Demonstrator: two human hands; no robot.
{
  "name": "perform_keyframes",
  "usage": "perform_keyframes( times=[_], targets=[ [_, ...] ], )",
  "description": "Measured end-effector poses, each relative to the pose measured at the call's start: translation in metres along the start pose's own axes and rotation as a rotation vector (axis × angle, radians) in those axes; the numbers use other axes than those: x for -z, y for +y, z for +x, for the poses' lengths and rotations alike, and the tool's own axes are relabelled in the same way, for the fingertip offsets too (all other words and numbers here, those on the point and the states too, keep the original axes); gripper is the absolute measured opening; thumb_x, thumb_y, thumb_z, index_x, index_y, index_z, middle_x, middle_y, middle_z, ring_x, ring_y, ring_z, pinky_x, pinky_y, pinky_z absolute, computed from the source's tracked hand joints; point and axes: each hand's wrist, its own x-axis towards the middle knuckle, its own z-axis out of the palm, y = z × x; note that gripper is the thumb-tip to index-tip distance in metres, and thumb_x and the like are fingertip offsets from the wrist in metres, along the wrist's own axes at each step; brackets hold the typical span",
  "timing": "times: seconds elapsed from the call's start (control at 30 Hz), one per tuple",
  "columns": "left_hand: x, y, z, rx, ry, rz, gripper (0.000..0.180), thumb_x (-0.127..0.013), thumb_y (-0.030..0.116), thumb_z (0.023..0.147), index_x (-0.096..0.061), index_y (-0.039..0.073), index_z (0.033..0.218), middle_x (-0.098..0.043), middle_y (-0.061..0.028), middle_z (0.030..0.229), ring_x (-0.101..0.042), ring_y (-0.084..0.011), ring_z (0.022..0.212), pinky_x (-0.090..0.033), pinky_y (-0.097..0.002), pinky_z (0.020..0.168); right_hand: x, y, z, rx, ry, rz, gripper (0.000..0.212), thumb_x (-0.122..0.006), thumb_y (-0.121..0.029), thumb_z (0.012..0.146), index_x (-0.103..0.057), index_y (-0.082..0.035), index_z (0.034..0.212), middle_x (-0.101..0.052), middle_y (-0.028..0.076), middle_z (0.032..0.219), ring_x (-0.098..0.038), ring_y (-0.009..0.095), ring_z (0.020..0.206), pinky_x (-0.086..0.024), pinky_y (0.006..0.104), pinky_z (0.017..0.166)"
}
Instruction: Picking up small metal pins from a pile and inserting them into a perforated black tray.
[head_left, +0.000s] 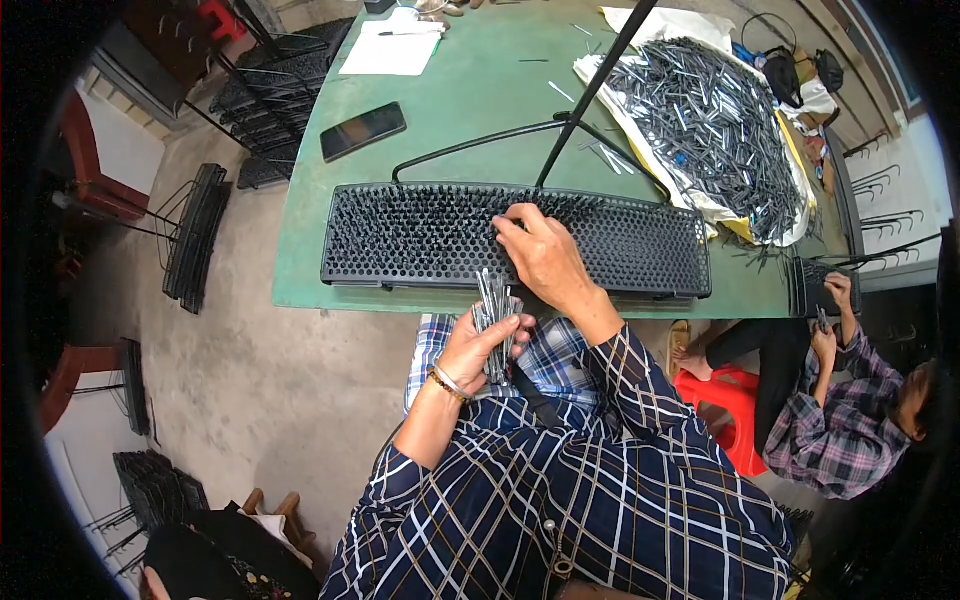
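A long black rack (640, 245) with rows of small round holes lies along the near edge of the green table. Dark pins stand upright in its left and middle part, while many holes to the right look bare. My right hand (545, 258) reaches over the rack's middle with thumb and fingers pinched together; whatever they hold is too small to make out. Below the rack's front edge, above my lap, my left hand (470, 350) is closed around a bundle of thin grey metal pins (494, 305), their ends pointing up.
A black rod frame (470, 140) rises behind the rack. A large heap of similar pins (700, 120) lies on a sack at the right. On the table (300, 240) are a phone (363, 132) and paper (390, 52). Another person (840, 430) sits at right; more racks (195, 240) stand left.
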Motion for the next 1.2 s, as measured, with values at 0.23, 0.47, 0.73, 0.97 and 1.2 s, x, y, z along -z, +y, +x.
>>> perform_keyframes(
  times=[0.23,0.47,0.73,0.97,1.2],
  targets=[
    [-0.001,0.004,-0.002,-0.035,-0.017,0.010,0.023,-0.060,0.008,0.089,-0.051,0.004,0.110,-0.065,-0.0112,0.096,-0.061,-0.0138,0.079,-0.051,-0.0256,0.063,0.029,-0.006,-0.010,-0.453,-0.247,0.580,0.021,-0.068,-0.018,0.084,-0.069,0.003,0.087,-0.062,0.008,0.081,-0.058,0.013,0.075,-0.045,0.0259,0.063],
    [-0.006,0.004,0.005,-0.015,-0.081,0.102,0.022,-0.060,0.011,0.090,-0.050,0.005,0.110,-0.064,-0.0099,0.097,-0.060,-0.0123,0.077,-0.050,-0.0241,0.063,0.027,-0.005,-0.031,-0.670,-0.303,0.973,0.023,-0.068,-0.019,0.085,-0.069,0.004,0.089,-0.061,0.002,0.076,-0.054,0.006,0.067,-0.041,0.0210,0.056],
    [-0.003,-0.004,0.011,0.007,-0.092,0.078,0.024,-0.058,0.011,0.091,-0.050,0.005,0.113,-0.064,-0.0085,0.096,-0.059,-0.0108,0.074,-0.048,-0.0229,0.058,0.032,-0.002,-0.036,-0.975,-0.237,1.103,0.021,-0.067,-0.018,0.085,-0.070,0.000,0.093,-0.060,-0.001,0.066,-0.050,0.004,0.055,-0.036,0.0185,0.049],
    [-0.003,-0.009,0.013,-0.006,-0.028,0.051,0.024,-0.057,0.011,0.091,-0.051,0.003,0.113,-0.064,-0.0090,0.093,-0.057,-0.0116,0.070,-0.046,-0.0226,0.055,0.032,0.002,-0.029,-0.897,0.045,0.931,0.021,-0.063,-0.016,0.087,-0.068,0.001,0.096,-0.063,0.001,0.070,-0.054,0.005,0.057,-0.038,0.0180,0.049],
    [-0.003,-0.011,0.014,0.015,-0.002,0.057,0.026,-0.058,0.012,0.091,-0.051,0.003,0.114,-0.063,-0.0095,0.092,-0.056,-0.0124,0.069,-0.045,-0.0231,0.054,0.023,0.022,-0.018,-0.780,0.189,0.834,0.019,-0.061,-0.014,0.089,-0.067,0.001,0.100,-0.066,0.002,0.080,-0.059,0.006,0.063,-0.044,0.0186,0.054]
  ],
)
